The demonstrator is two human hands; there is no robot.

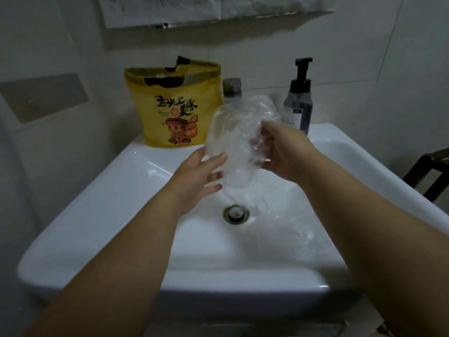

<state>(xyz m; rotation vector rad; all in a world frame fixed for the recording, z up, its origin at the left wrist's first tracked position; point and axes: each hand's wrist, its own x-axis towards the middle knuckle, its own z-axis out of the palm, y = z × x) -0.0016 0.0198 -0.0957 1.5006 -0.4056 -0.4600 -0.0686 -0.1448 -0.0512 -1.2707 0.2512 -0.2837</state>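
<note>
Yellow cartoon-print bag (175,105) stands on the back left ledge of the white sink (121,215); right of it the left hand (194,181) has its fingers spread and mostly straight, thumb and fingertips touching the lower left side of the clear plastic container (235,132), not wrapped round it. Container is held up, tilted, over the basin, above the drain (235,213) and in front of the metal tap (232,90). Right hand (284,152) clamps its right side, fingers curled round the plastic, and a dark pump bottle (298,103) stands on the back right ledge.
</note>
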